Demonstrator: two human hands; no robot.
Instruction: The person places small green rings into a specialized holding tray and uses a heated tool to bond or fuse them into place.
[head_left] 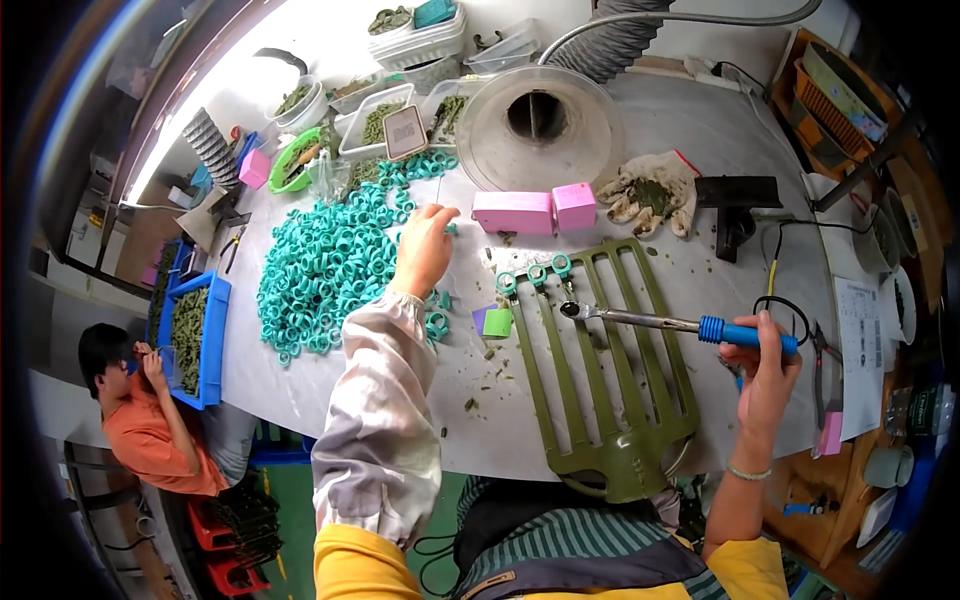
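Observation:
My right hand (764,365) is wrapped round the blue handle of a soldering iron (640,318). The iron's dark, broad tip is over an olive-green plastic part with long parallel bars (625,450), in front of me. Teal rings (537,273) sit at the far left ends of its bars. My left hand (425,248) reaches to the right edge of a heap of small teal rings (325,270). Its fingers are curled together, and what they may hold is hidden. A green block (497,322) and a purple piece lie left of the olive part.
Pink blocks (512,212) stand beyond the olive part, before a clear round hood (490,150). A stained glove (655,195) and black stand (737,205) are at right. Tubs (375,122) line the back. Pliers (820,370) lie at the right edge. Another person (150,430) sits left.

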